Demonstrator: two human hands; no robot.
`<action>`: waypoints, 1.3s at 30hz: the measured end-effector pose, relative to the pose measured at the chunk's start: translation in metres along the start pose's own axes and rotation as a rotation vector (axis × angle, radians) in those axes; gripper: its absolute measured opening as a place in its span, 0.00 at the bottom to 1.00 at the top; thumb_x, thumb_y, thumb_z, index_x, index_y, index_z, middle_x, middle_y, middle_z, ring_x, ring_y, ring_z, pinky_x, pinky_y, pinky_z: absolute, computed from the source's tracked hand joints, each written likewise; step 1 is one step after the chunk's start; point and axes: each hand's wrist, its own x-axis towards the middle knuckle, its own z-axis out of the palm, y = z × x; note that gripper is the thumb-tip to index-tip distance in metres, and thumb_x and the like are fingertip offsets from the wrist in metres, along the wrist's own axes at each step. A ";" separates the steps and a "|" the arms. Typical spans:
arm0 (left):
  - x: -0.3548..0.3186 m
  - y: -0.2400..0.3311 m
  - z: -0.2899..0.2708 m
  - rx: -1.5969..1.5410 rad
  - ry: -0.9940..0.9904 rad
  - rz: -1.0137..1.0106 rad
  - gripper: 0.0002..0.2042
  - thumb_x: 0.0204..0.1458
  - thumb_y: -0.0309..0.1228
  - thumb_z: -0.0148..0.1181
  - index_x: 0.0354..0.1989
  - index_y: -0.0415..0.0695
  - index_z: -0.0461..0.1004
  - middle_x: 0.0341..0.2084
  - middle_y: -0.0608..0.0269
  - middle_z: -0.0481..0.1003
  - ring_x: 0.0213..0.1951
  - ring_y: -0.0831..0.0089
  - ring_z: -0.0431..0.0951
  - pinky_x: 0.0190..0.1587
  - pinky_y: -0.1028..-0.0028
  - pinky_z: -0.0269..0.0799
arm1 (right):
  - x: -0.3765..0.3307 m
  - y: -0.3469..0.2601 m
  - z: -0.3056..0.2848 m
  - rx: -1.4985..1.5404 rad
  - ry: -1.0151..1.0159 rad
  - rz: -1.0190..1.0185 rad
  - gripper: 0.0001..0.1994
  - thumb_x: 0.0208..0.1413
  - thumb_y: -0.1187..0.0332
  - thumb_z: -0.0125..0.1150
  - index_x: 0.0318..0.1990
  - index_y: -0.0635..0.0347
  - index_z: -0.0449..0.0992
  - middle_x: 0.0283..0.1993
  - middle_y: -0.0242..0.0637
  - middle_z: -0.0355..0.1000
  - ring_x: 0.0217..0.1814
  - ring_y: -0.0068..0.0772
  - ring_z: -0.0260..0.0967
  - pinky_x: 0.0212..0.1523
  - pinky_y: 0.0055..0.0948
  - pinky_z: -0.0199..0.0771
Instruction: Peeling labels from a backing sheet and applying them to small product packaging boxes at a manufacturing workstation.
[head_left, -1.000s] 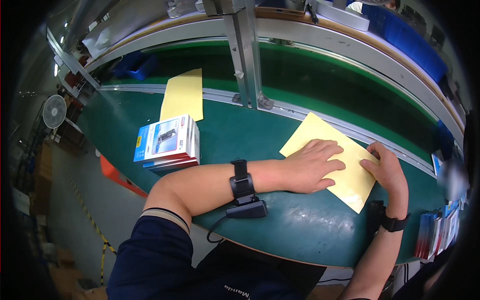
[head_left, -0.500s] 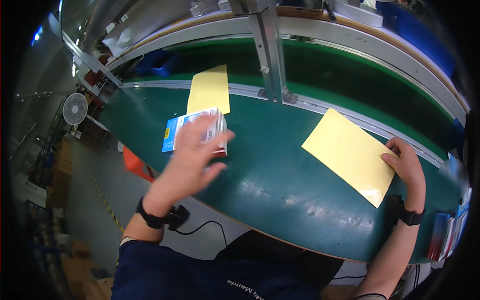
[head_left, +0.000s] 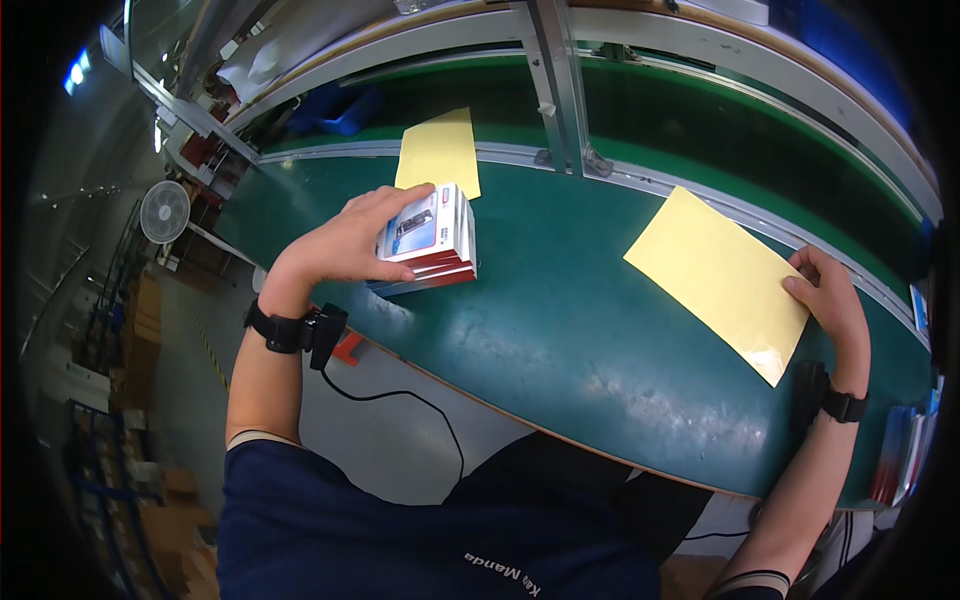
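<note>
Left hand (head_left: 345, 245) clasped over top box (head_left: 428, 226) of stack (head_left: 425, 255) at far left of table (head_left: 560, 330); likely light, stiff, glossy, best gripped by side edges; right hand (head_left: 830, 305) pinning envelope (head_left: 715, 280) at right; thin, floppy.

Glossy printed cardboard boxes (head_left: 425, 240), matt yellow paper envelope (head_left: 720, 280) — smooth (slightly scuffed) green tabletop (head_left: 560, 330), metal rails (head_left: 555, 90)

Stack of flat rectangular white-blue-red printed boxes (head_left: 428, 240) on the green bench, left. Flat yellow rectangular envelope (head_left: 717, 279) right; another (head_left: 438, 152) behind the stack.
</note>
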 end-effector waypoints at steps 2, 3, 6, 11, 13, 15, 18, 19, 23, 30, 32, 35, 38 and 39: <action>0.005 0.003 0.000 -0.027 0.006 -0.005 0.51 0.36 0.43 0.74 0.72 0.51 0.52 0.56 0.51 0.66 0.59 0.52 0.66 0.63 0.61 0.60 | -0.002 -0.003 -0.001 0.008 -0.007 0.007 0.10 0.48 0.72 0.67 0.36 0.64 0.74 0.27 0.30 0.66 0.30 0.23 0.60 0.33 0.25 0.63; 0.007 0.005 0.000 -0.057 0.016 -0.015 0.51 0.36 0.44 0.73 0.72 0.52 0.52 0.52 0.50 0.68 0.56 0.51 0.68 0.61 0.62 0.62 | -0.002 -0.004 -0.001 0.012 -0.017 0.007 0.10 0.48 0.72 0.67 0.36 0.64 0.74 0.28 0.30 0.67 0.31 0.23 0.61 0.33 0.25 0.63; 0.008 0.018 0.000 0.025 0.041 -0.158 0.50 0.37 0.47 0.71 0.72 0.54 0.52 0.50 0.47 0.68 0.53 0.49 0.71 0.58 0.63 0.65 | -0.001 -0.002 -0.002 0.019 -0.025 0.007 0.10 0.48 0.72 0.67 0.37 0.64 0.74 0.28 0.31 0.68 0.31 0.23 0.62 0.34 0.25 0.64; 0.006 0.045 -0.001 0.069 0.141 -0.449 0.45 0.45 0.55 0.62 0.72 0.53 0.52 0.53 0.43 0.68 0.52 0.46 0.73 0.57 0.61 0.67 | -0.001 0.004 0.000 0.044 -0.003 0.014 0.10 0.48 0.72 0.67 0.37 0.63 0.74 0.29 0.32 0.69 0.31 0.24 0.63 0.34 0.25 0.65; 0.010 0.045 0.007 0.009 0.214 -0.542 0.44 0.48 0.59 0.58 0.72 0.52 0.52 0.56 0.41 0.67 0.54 0.45 0.72 0.58 0.61 0.67 | -0.001 0.004 0.000 0.043 0.001 0.019 0.10 0.48 0.71 0.66 0.37 0.63 0.74 0.29 0.32 0.69 0.31 0.24 0.63 0.34 0.25 0.65; 0.013 0.043 0.016 0.054 0.206 -0.540 0.43 0.50 0.61 0.55 0.71 0.50 0.54 0.59 0.39 0.65 0.56 0.43 0.72 0.60 0.61 0.66 | -0.001 0.003 -0.002 0.042 -0.007 0.012 0.10 0.48 0.70 0.66 0.36 0.64 0.74 0.29 0.32 0.69 0.31 0.25 0.63 0.34 0.26 0.65; 0.019 0.045 0.019 0.114 0.193 -0.618 0.42 0.53 0.63 0.50 0.69 0.45 0.57 0.61 0.38 0.63 0.56 0.43 0.72 0.59 0.61 0.66 | -0.003 0.002 -0.003 0.044 -0.005 0.002 0.10 0.48 0.69 0.66 0.36 0.64 0.74 0.29 0.33 0.69 0.31 0.25 0.63 0.34 0.26 0.65; 0.019 0.046 0.020 0.117 0.192 -0.618 0.42 0.53 0.63 0.50 0.69 0.45 0.57 0.61 0.38 0.63 0.56 0.43 0.72 0.59 0.61 0.66 | -0.002 0.002 -0.002 0.047 -0.005 0.003 0.10 0.48 0.69 0.66 0.36 0.64 0.74 0.29 0.33 0.69 0.31 0.25 0.63 0.34 0.26 0.65; 0.007 0.062 0.028 0.299 0.305 -0.537 0.34 0.57 0.55 0.52 0.68 0.49 0.61 0.64 0.45 0.61 0.59 0.44 0.69 0.59 0.57 0.67 | -0.002 0.002 0.000 0.014 0.000 -0.013 0.10 0.48 0.69 0.66 0.35 0.63 0.75 0.28 0.33 0.68 0.31 0.26 0.62 0.34 0.27 0.65; -0.003 0.105 0.027 0.557 0.260 0.022 0.34 0.43 0.37 0.69 0.63 0.54 0.66 0.69 0.56 0.55 0.67 0.52 0.57 0.69 0.52 0.51 | -0.002 0.002 -0.001 0.028 0.003 0.033 0.10 0.48 0.69 0.67 0.36 0.64 0.75 0.28 0.33 0.67 0.31 0.26 0.61 0.34 0.27 0.65; 0.003 0.101 0.022 0.552 0.043 0.059 0.43 0.36 0.38 0.75 0.66 0.55 0.62 0.71 0.56 0.52 0.71 0.52 0.50 0.71 0.50 0.45 | -0.002 0.003 -0.001 0.013 0.009 0.008 0.10 0.48 0.69 0.67 0.35 0.64 0.75 0.27 0.33 0.67 0.31 0.26 0.61 0.34 0.27 0.64; 0.004 0.078 0.012 0.529 -0.068 0.056 0.53 0.29 0.40 0.79 0.70 0.56 0.56 0.72 0.56 0.50 0.73 0.53 0.45 0.71 0.49 0.44 | -0.002 0.000 -0.001 -0.006 0.009 -0.018 0.10 0.48 0.69 0.67 0.35 0.63 0.75 0.27 0.32 0.67 0.31 0.26 0.61 0.34 0.27 0.64; 0.007 0.062 0.006 0.478 -0.124 0.037 0.59 0.23 0.38 0.81 0.72 0.55 0.52 0.72 0.56 0.48 0.74 0.54 0.42 0.72 0.54 0.44 | -0.003 -0.002 -0.001 -0.007 0.006 -0.005 0.10 0.48 0.69 0.67 0.35 0.63 0.75 0.27 0.32 0.67 0.31 0.26 0.61 0.34 0.27 0.64; 0.006 0.056 0.005 0.407 -0.133 0.074 0.60 0.22 0.37 0.82 0.71 0.54 0.52 0.73 0.55 0.47 0.74 0.54 0.42 0.72 0.57 0.45 | -0.003 -0.002 0.000 -0.002 0.010 0.004 0.10 0.48 0.69 0.67 0.35 0.63 0.75 0.27 0.32 0.67 0.31 0.26 0.60 0.34 0.28 0.64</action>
